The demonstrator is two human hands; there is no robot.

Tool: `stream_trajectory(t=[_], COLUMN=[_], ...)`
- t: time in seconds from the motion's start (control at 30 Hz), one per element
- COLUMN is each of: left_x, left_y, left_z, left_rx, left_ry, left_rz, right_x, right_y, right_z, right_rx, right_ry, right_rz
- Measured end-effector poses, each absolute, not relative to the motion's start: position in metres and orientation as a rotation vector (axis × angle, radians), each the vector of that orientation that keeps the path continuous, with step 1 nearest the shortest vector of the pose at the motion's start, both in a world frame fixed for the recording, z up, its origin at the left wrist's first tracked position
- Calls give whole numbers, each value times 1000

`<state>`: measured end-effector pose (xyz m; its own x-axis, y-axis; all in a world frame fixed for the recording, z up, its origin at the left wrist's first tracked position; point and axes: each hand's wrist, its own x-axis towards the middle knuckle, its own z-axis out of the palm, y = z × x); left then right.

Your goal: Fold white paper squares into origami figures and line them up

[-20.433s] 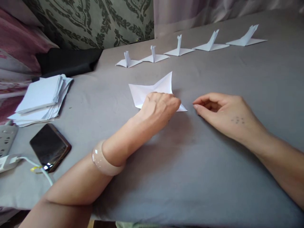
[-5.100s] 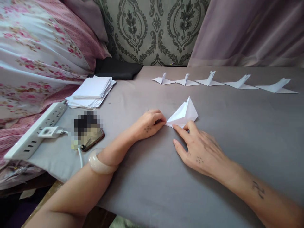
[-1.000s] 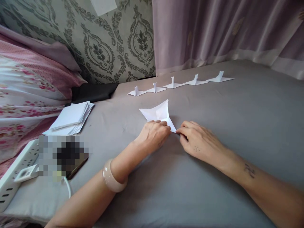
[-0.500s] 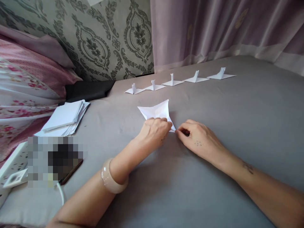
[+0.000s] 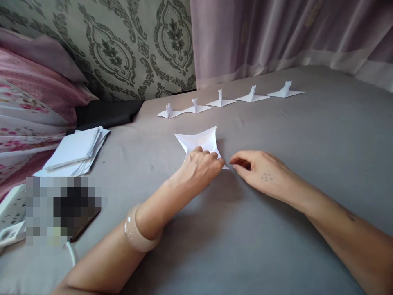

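A white sheet of folded paper [image 5: 201, 139] with raised, pointed corners lies in the middle of the grey surface. My left hand [image 5: 202, 166] is closed over its near side, fingers curled, and hides that part of the paper. The near right corner pokes out beyond my left fingers. Just right of that corner is my right hand [image 5: 254, 170], apart from the paper, its thumb and forefinger curved with a small gap between them and nothing held. Behind, several white folded paper figures [image 5: 221, 101] stand in a row, each with an upright middle and flat pointed sides.
On the left lies a stack of white paper [image 5: 72, 149], with a black flat item [image 5: 107, 114] behind it. A white power strip [image 5: 14, 205] and a cable [image 5: 71, 254] are nearer, beside a blurred patch. Purple curtains [image 5: 260, 37] hang at the back.
My right thumb and forefinger have come off the paper's near right corner and moved slightly right. My left hand stays on the paper. The view has shifted a little.
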<state>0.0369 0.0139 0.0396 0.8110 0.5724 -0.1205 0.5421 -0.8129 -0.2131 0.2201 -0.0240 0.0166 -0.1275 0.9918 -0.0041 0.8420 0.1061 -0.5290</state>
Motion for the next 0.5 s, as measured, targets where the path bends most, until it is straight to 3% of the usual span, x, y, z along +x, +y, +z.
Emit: stream_trajectory(t=[0.2, 0.5], left_x=[29, 39], left_y=[9, 7], left_z=[37, 34], left_rx=[-2846, -2866], left_ry=[-911, -1138], left_rz=[135, 75], right_x=[207, 197], right_y=[-35, -39], right_z=[15, 6], right_rx=[-1705, -1745], right_ry=[-2152, -2341], right_rz=[478, -2])
